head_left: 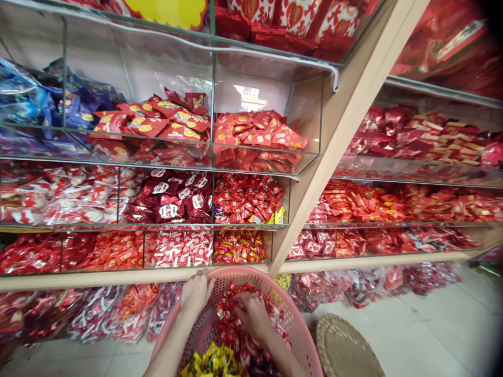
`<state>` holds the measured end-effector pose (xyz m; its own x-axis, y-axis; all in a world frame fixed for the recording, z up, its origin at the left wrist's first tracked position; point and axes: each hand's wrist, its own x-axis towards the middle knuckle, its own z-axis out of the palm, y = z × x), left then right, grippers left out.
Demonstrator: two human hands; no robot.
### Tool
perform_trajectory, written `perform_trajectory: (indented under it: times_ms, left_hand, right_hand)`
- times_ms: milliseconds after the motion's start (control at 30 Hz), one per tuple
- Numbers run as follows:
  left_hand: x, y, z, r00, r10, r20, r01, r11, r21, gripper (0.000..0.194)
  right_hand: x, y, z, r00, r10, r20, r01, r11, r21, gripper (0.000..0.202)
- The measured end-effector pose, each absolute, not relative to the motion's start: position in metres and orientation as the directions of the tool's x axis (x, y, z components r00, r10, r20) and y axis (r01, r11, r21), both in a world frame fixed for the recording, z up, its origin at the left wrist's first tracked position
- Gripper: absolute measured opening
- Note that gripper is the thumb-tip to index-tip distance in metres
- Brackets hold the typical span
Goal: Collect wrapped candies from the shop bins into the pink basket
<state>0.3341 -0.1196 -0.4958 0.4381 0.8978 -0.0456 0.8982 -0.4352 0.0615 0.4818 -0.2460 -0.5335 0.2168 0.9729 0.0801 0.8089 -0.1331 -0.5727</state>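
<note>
A pink plastic basket (293,293) with a perforated wall stands low in front of me. My left hand (195,292) is closed over its far left rim. Inside the basket, my right hand (252,312) is bent down into a heap of red wrapped candies (228,309), its fingers curled around some of them; the fingertips are partly hidden. Yellow wrapped candies (214,361) lie nearer to me in the same basket, with a few dark purple wrappers beside them under my right forearm.
Clear shelf bins of red wrapped candies (239,246) rise just behind the basket. A slanting wooden post (314,199) divides the shelves. Bulging plastic bags (98,314) of sweets lie beneath the bottom shelf. On the tiled floor, a round woven stool (346,348) stands right of the basket.
</note>
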Motion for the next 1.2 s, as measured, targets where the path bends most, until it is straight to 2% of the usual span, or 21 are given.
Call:
perform_trajectory:
  times_ms: [67,200,300,400,567,767,1000,1200]
  left_hand:
    - [0.334,-0.119,-0.496,0.437,0.899,-0.043,0.899,-0.434,0.066,0.04]
    - [0.333,-0.118,-0.499,0.433,0.901,-0.031,0.899,-0.428,0.091,0.039]
    - [0.332,-0.118,-0.5,0.431,0.902,-0.032,0.898,-0.425,0.112,0.039]
    - [0.332,-0.118,-0.5,0.431,0.901,-0.041,0.898,-0.424,0.122,0.039]
    - [0.332,-0.117,-0.502,0.437,0.899,-0.039,0.895,-0.429,0.122,0.04]
    - [0.331,-0.114,-0.51,0.433,0.901,-0.012,0.896,-0.429,0.112,0.041]
    - [0.331,-0.114,-0.512,0.421,0.907,-0.034,0.902,-0.413,0.127,0.04]
    - [0.331,-0.115,-0.508,0.423,0.905,-0.031,0.9,-0.417,0.127,0.042]
  right_hand:
    - [0.489,-0.243,-0.504,0.16,0.982,0.103,0.835,-0.079,-0.545,0.03]
    - [0.506,-0.23,-0.415,-0.033,0.965,0.259,0.84,0.168,-0.517,0.025]
    - [0.52,-0.22,-0.35,-0.05,0.885,0.462,0.85,0.281,-0.446,0.027]
    - [0.536,-0.213,-0.312,-0.029,0.823,0.568,0.878,0.293,-0.379,0.028]
    - [0.567,-0.21,-0.302,0.06,0.802,0.594,0.931,0.169,-0.323,0.028]
    - [0.579,-0.209,-0.313,0.07,0.818,0.571,0.971,0.075,-0.227,0.033]
    - [0.563,-0.187,-0.304,-0.001,0.791,0.612,0.996,0.053,-0.067,0.043]
    - [0.549,-0.165,-0.292,-0.02,0.789,0.613,0.999,0.033,-0.01,0.056]
